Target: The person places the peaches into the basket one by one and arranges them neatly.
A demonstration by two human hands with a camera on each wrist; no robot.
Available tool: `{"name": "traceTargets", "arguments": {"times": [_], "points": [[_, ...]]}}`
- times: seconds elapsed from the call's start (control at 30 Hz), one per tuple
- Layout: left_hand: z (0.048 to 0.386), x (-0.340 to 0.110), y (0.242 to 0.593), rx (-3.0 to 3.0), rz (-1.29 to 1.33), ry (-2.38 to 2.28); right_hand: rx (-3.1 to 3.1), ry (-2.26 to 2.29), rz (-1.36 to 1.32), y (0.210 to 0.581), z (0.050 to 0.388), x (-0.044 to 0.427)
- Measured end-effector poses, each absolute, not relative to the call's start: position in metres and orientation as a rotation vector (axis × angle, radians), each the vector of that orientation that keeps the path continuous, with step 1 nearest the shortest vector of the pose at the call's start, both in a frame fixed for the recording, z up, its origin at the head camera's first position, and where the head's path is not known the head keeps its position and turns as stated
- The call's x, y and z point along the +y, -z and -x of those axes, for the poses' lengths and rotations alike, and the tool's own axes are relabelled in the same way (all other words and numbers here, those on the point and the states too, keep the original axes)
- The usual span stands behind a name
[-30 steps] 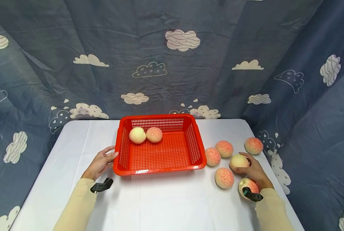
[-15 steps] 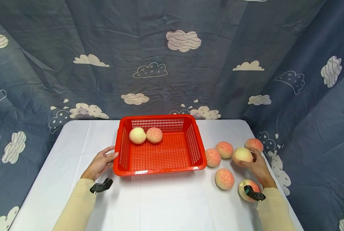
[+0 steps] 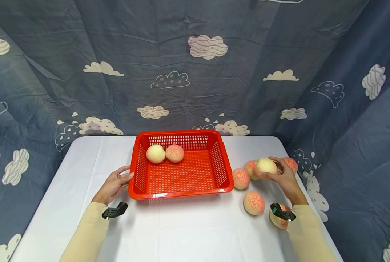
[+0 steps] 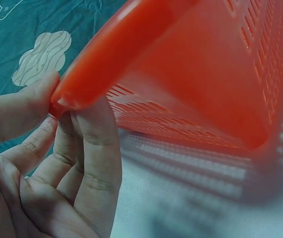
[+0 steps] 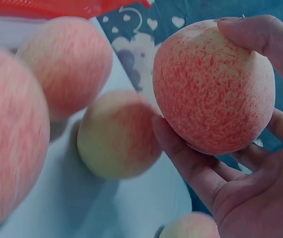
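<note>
Held peach: seems lifted above the tabletop, to the right of the red basket and apart from it.
Right grip: thumb and fingers curve round this peach, spread about as wide as it; light, even pressure should suffice, because a round thing may roll.
Left grip: pinches the red basket at its left side; best to hold steady, without tilting.
Loose peaches: five lie nearby; better to move above them, not against them.

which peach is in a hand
The pale-topped peach in the right hand: fingers and thumb grip it above the table, while the others lie on the table or in the basket.
</note>
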State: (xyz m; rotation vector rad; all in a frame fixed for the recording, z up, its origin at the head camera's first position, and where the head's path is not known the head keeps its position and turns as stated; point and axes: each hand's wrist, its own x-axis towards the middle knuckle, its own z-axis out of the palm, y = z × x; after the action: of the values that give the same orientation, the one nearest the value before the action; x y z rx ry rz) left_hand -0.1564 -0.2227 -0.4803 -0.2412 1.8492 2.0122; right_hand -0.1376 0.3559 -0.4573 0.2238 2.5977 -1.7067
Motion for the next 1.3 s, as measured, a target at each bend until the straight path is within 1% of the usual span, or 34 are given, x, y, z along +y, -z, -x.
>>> {"name": "traceTargets", "arguments": {"times": [0.23, 0.53, 0.83, 1.3], "points": [[0.156, -0.223, 0.479, 1.848, 0.235, -2.015, 2.600, 1.699, -0.090, 0.442, 0.155, 0.335], [0.155, -0.221, 0.480, 1.883, 0.255, -1.980, 2.568, 1.686, 0.063, 0.432, 0.184, 0.304], [0.156, -0.221, 0.479, 1.891, 0.246, -1.983, 2.477, 1.741, 0.123, 0.428, 0.206, 0.270], [0.156, -0.222, 0.479, 1.859, 0.231, -2.010, 2.540, 1.546, 0.268, 0.423, 0.242, 0.220]]}}
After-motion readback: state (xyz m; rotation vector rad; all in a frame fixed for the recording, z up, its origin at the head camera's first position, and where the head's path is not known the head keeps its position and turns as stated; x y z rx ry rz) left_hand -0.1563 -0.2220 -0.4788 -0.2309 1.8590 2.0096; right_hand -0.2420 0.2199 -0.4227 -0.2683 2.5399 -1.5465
